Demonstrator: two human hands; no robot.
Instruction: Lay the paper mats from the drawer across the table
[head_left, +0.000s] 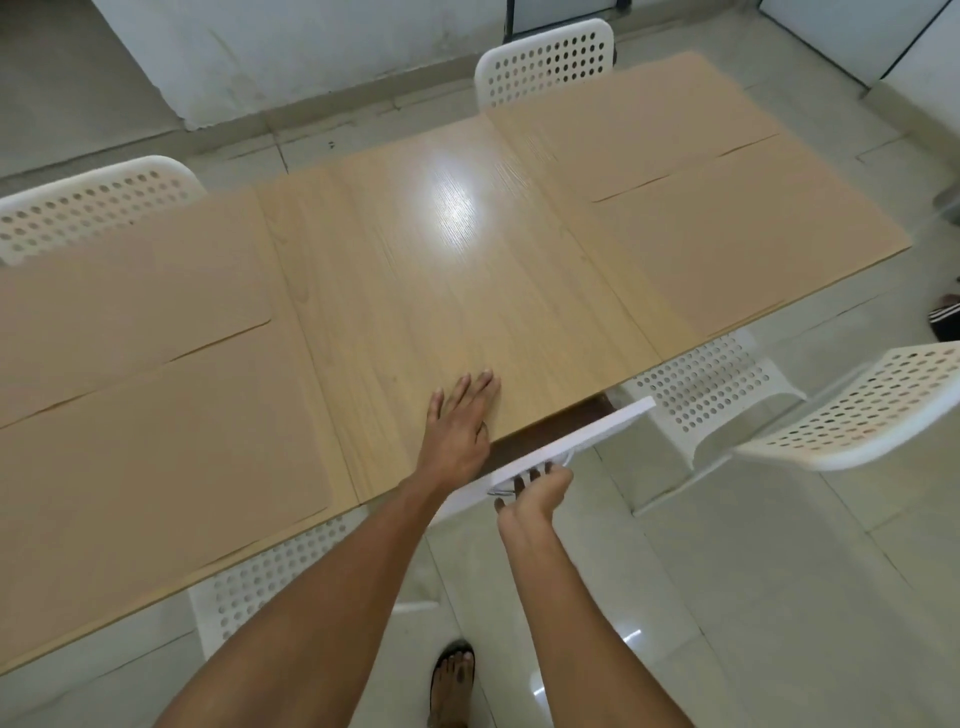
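White perforated chairs (545, 60) on pale tiled floor (779, 597)

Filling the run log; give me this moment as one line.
left hand flat on table | right hand grips drawer handle | drawer partly open | paper mats both ends

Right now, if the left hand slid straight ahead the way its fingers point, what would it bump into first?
Probably nothing: beyond the left hand lies only bare table, between the paper mats, up to the far edge.

Wooden table (441, 270) runs across frame; paper mats on it: two at left (130, 291) (171, 457), two at upper right (634, 109) (748, 239). Left hand (457, 431) flat on near edge.
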